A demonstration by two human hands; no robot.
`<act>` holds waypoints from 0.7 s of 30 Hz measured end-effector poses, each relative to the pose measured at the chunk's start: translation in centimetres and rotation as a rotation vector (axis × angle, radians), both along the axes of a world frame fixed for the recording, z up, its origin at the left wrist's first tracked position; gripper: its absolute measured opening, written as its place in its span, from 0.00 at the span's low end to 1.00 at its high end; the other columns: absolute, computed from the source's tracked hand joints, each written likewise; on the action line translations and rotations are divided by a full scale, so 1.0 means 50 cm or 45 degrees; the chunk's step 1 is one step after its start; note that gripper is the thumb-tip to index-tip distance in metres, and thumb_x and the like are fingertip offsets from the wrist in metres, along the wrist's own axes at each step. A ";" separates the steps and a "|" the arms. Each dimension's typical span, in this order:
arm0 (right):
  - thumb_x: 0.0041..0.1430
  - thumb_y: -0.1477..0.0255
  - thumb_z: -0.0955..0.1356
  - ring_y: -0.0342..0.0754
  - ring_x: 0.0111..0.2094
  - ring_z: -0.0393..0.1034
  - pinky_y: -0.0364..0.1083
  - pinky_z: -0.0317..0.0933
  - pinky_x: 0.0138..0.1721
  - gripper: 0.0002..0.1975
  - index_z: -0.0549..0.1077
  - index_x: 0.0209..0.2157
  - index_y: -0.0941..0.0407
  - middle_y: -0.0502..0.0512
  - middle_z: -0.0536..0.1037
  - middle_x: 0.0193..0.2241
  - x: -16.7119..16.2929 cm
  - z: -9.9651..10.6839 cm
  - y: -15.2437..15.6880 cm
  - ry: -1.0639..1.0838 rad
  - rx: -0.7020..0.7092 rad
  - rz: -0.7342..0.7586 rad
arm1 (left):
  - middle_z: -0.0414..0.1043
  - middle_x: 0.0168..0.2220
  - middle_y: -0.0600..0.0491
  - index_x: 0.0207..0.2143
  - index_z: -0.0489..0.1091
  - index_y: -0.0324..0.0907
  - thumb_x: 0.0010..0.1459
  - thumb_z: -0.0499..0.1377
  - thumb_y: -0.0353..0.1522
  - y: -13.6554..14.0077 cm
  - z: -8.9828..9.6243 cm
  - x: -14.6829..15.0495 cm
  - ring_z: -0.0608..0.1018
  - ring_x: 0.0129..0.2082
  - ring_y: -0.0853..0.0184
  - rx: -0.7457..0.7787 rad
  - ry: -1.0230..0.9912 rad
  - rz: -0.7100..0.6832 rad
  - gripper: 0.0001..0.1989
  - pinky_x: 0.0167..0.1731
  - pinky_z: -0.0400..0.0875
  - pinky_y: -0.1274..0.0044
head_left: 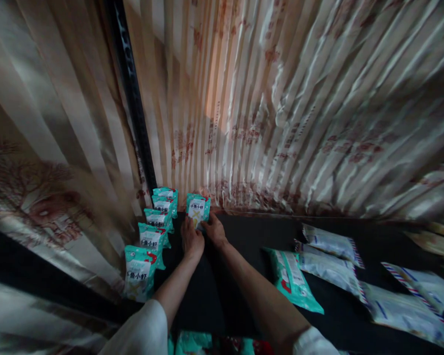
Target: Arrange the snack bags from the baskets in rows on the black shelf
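Observation:
Both arms reach forward to one teal snack bag (198, 209) with a white label, standing upright near the back of the black shelf (240, 236). My left hand (192, 240) is closed at the bag's lower left, and my right hand (214, 230) grips its lower right edge. Left of my hands, several matching teal bags (137, 272) stand upright in a row running from front to back. The bottom of the held bag is partly hidden by my fingers.
Another teal bag (295, 280) lies flat to the right of my arms. Farther right lie several pale bags (333, 264) with striped edges. A curtain (266, 123) hangs behind the shelf, and a dark upright post (131, 88) stands at the left corner. More teal packs (193, 341) show below the front edge.

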State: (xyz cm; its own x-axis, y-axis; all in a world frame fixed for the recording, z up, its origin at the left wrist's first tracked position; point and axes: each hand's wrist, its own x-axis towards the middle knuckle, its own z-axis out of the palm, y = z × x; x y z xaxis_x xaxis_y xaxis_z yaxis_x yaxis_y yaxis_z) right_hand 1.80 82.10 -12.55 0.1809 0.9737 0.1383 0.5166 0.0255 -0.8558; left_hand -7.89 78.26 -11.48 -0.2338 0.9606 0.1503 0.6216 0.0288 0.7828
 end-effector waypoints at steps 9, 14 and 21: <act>0.51 0.71 0.67 0.48 0.35 0.73 0.45 0.64 0.36 0.15 0.69 0.43 0.51 0.52 0.78 0.34 -0.050 0.001 0.036 -0.068 -0.091 -0.072 | 0.60 0.59 0.43 0.52 0.63 0.38 0.54 0.49 0.24 0.041 -0.021 -0.016 0.58 0.61 0.60 0.027 -0.050 0.102 0.22 0.62 0.49 0.66; 0.55 0.69 0.65 0.47 0.38 0.73 0.46 0.66 0.39 0.17 0.65 0.47 0.50 0.52 0.78 0.39 -0.063 -0.010 0.018 0.020 0.018 -0.121 | 0.61 0.58 0.45 0.53 0.63 0.40 0.54 0.49 0.24 0.030 -0.027 -0.022 0.59 0.62 0.62 0.061 -0.095 0.120 0.23 0.62 0.50 0.67; 0.54 0.71 0.65 0.47 0.37 0.73 0.46 0.66 0.40 0.17 0.65 0.47 0.50 0.52 0.78 0.39 -0.084 -0.005 0.025 0.043 0.067 0.001 | 0.58 0.60 0.42 0.55 0.61 0.35 0.55 0.48 0.25 0.026 -0.024 -0.037 0.58 0.62 0.60 -0.013 -0.093 0.173 0.23 0.61 0.51 0.67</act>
State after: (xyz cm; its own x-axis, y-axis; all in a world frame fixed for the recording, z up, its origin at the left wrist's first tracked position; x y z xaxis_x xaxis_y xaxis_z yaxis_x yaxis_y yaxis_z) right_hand -2.39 83.35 -12.79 0.1853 0.9654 0.1834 0.4873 0.0718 -0.8703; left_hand -9.74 79.53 -12.69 -0.3716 0.9208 0.1182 0.5527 0.1171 0.8251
